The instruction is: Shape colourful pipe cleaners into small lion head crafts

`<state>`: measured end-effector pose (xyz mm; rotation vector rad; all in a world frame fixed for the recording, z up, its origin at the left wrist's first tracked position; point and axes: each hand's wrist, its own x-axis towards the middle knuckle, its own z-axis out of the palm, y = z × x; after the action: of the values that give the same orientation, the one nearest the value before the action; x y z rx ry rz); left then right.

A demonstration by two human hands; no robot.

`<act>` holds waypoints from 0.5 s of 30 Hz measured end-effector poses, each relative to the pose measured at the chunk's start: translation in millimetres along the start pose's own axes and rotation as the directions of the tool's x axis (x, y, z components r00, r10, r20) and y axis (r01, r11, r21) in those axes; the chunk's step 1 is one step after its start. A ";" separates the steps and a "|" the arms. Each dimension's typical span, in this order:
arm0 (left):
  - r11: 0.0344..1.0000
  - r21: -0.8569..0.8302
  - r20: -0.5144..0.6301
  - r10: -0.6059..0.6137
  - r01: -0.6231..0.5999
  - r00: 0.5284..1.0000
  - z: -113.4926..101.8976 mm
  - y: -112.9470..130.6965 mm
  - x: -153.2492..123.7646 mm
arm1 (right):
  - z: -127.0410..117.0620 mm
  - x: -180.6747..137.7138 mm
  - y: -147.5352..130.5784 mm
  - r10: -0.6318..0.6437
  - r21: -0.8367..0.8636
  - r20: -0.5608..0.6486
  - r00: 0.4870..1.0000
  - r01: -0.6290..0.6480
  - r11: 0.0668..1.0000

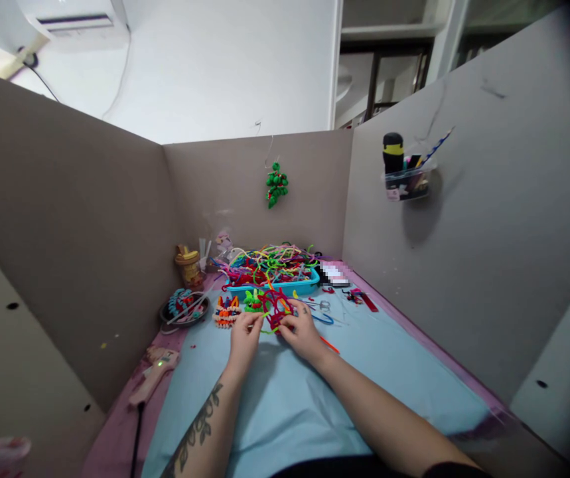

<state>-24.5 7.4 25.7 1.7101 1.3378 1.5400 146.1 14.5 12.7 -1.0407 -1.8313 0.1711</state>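
My left hand [245, 332] pinches a thin lime-green pipe cleaner [269, 331] between thumb and fingers. In my right hand [302, 328] is a dark red pipe-cleaner piece [275, 305] bent into several loops, held up above the table. The green strand runs across from the left fingertips to the lower side of the red piece. Just behind my hands sit a bright green pipe-cleaner figure [252, 301] and an orange and cream one [225, 312]. An orange pipe cleaner [330, 345] lies partly under my right hand.
A blue tray [294, 287] heaped with coloured pipe cleaners stands at the back. Left are a dark bowl [185, 322], a yellow-lidded cup [188, 265] and a pink glue gun [155, 375]. Scissors [324, 306] lie to the right. Grey panels [255, 226] enclose the table.
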 end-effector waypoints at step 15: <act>0.979 0.177 0.075 0.091 -0.103 0.993 11.2 5.9 -11.3 | -1.5 -2.9 -16.1 -0.173 -0.092 0.031 0.984 0.175 0.980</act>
<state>-10.8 -2.0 22.5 1.9469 1.4160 1.4362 138.4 1.9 20.0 -0.9398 -1.9565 -0.0087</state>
